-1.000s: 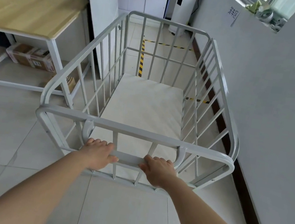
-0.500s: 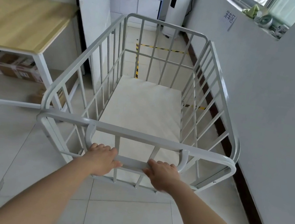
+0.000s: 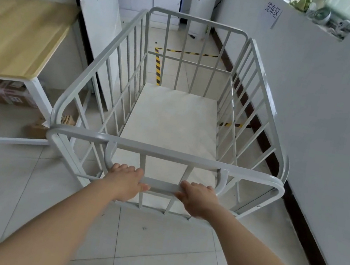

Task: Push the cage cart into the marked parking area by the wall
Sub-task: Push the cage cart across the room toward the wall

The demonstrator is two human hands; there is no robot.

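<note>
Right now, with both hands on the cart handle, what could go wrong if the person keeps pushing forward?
1. The cart runs close beside the wall on the right; its right side could scrape the wall.
2. The white board leaning on the left stands near the cart's left rail and might get knocked.
3. The striped tape marks a narrow space, so the cart may stop over the line.

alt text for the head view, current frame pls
Seen from above, the left hand and right hand grip the low handle bar of an empty white cage cart on a tiled floor. Ahead, yellow-black floor tape marks a bay beside the grey wall; a wooden table stands to the left.
</note>
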